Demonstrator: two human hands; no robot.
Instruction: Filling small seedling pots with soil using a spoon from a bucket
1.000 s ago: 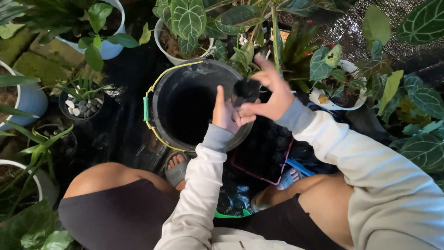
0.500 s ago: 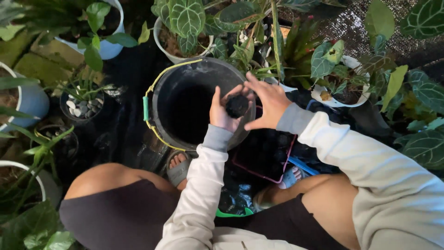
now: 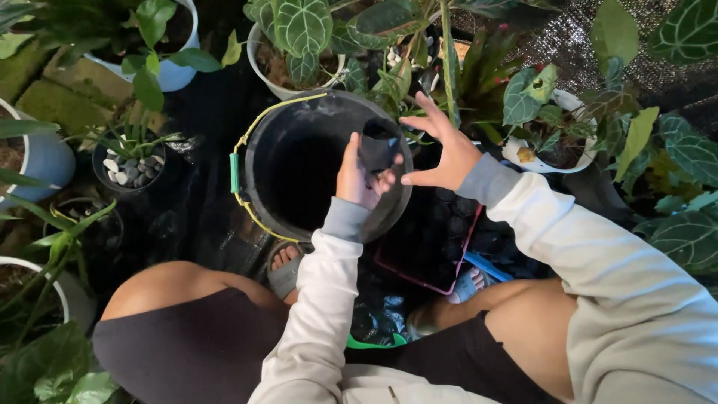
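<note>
Small black plastic nursery pot (image 3: 376,150) sits in the grip of the left hand (image 3: 359,176), whose fingers curl closed around its lower half, holding it over the rim of the large black round bucket (image 3: 299,217) at about the bucket's 2 o'clock edge. What the little pot holds is too dark to make out, possibly soil. The right hand (image 3: 443,153) is spread open with nothing in it, fingers splayed, just beside the pot at its 3 o'clock and apparently not touching it. The bucket carries a yellow wire handle with a green grip (image 3: 235,173) lying along its 9 o'clock side. At the bucket's 4 o'clock a dark seedling tray with a pink rim (image 3: 430,243) rests on the ground between the person's feet. A white pot of broad veined green leaves (image 3: 295,45) stands at the bucket's 12 o'clock, and a small dark pot topped with white pebbles (image 3: 127,168) lies well apart at 9 o'clock.
</note>
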